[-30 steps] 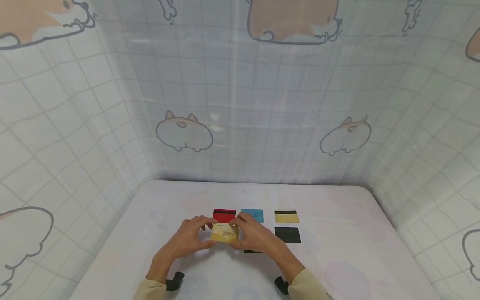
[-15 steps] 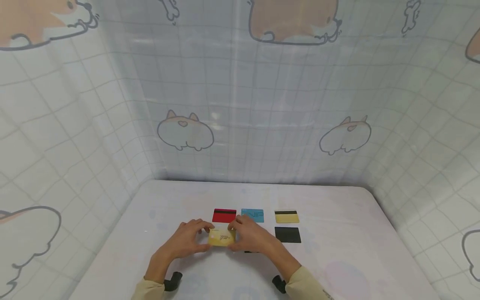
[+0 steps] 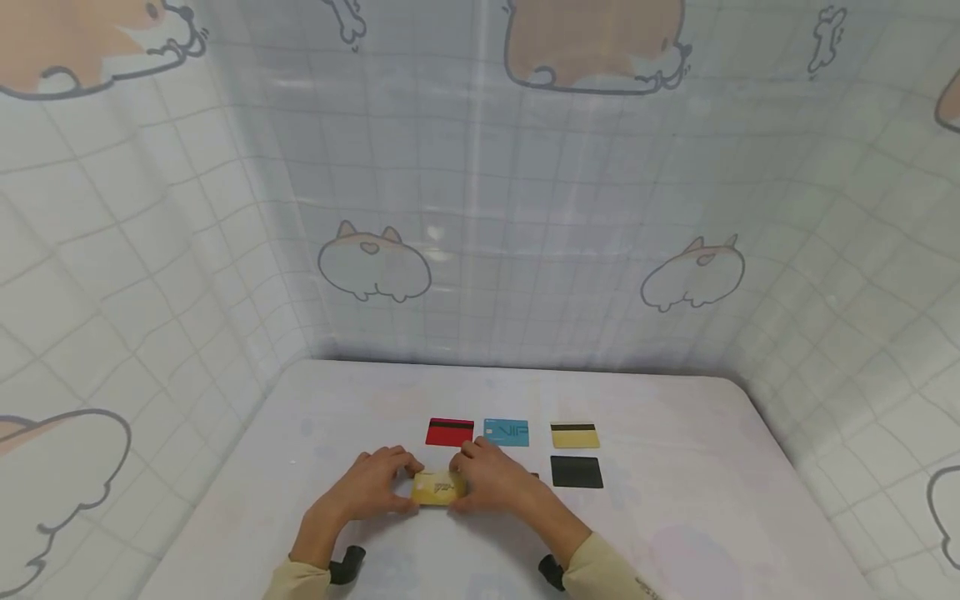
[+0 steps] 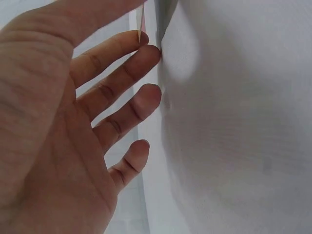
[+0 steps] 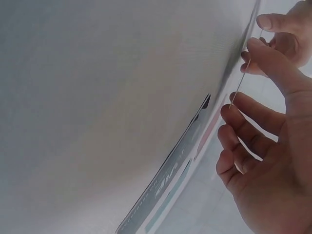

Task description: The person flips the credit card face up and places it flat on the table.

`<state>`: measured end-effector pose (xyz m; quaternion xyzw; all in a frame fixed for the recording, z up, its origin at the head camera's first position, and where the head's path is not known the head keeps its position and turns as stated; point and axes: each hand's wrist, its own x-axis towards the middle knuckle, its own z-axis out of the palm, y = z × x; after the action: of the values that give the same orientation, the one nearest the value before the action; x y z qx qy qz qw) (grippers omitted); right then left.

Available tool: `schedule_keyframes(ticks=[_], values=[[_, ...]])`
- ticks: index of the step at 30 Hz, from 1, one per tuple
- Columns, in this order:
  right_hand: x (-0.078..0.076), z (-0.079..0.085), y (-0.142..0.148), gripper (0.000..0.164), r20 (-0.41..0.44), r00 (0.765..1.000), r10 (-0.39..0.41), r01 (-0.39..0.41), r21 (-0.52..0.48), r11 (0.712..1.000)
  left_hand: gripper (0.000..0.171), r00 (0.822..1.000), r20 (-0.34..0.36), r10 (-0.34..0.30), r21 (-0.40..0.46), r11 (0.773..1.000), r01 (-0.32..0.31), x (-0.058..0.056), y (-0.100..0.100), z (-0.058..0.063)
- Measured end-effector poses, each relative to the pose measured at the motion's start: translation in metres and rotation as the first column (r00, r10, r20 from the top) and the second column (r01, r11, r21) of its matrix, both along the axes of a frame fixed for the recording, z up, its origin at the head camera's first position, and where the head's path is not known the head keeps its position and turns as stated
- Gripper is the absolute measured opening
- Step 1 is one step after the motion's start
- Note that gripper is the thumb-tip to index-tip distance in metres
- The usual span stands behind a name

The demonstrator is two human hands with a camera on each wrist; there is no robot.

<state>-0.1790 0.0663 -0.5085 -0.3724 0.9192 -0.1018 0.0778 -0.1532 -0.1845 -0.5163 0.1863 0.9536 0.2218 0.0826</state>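
Observation:
A gold card [image 3: 438, 489] is held between both hands in front of the person. My left hand [image 3: 371, 483] pinches its left end between thumb and fingertips, and my right hand [image 3: 491, 479] pinches the right end the same way. Edge-on, the card [image 5: 240, 84] shows as a thin line in the right wrist view, tilted, its lower edge nearer the table. Only a sliver of the card [image 4: 141, 24] appears by the left fingertips in the left wrist view. Beyond the hands lie a red card [image 3: 450, 433] with a dark stripe and a blue card [image 3: 506, 432].
To the right lie a yellow card [image 3: 574, 440] with a black stripe and a black card [image 3: 576, 472] nearer the person. A dark card with pale lettering [image 5: 170, 170] lies beside the right hand, mostly hidden in the head view. White patterned curtains [image 3: 480, 317] enclose the table's back and sides.
Both hands have drawn the gold card toward the person and slightly left, away from the red card, which it no longer overlaps. The other cards have stayed in place.

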Motion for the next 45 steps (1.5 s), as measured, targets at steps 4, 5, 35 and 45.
schedule_keyframes(ticks=[4, 5, 35, 45], values=[[-0.001, -0.002, -0.001, 0.054, -0.014, 1.000, 0.017, -0.017, 0.009, 1.000, 0.049, 1.000, 0.013, 0.007, 0.002, 1.000, -0.007, -0.001, 0.000, -0.001], [-0.001, -0.003, -0.001, 0.054, -0.017, 1.000, 0.021, -0.021, 0.014, 1.000, 0.050, 1.000, 0.016, 0.006, 0.002, 1.000, -0.006, -0.001, 0.000, -0.002], [-0.013, -0.010, 0.003, 0.054, -0.083, 0.996, 0.041, -0.037, 0.049, 0.998, 0.052, 0.998, 0.019, 0.057, -0.069, 0.996, -0.056, -0.008, 0.017, -0.001], [-0.006, -0.011, 0.005, 0.053, -0.088, 0.995, 0.044, -0.040, 0.052, 0.998, 0.053, 0.999, -0.010, 0.047, -0.075, 0.996, -0.047, 0.002, 0.020, 0.000]])
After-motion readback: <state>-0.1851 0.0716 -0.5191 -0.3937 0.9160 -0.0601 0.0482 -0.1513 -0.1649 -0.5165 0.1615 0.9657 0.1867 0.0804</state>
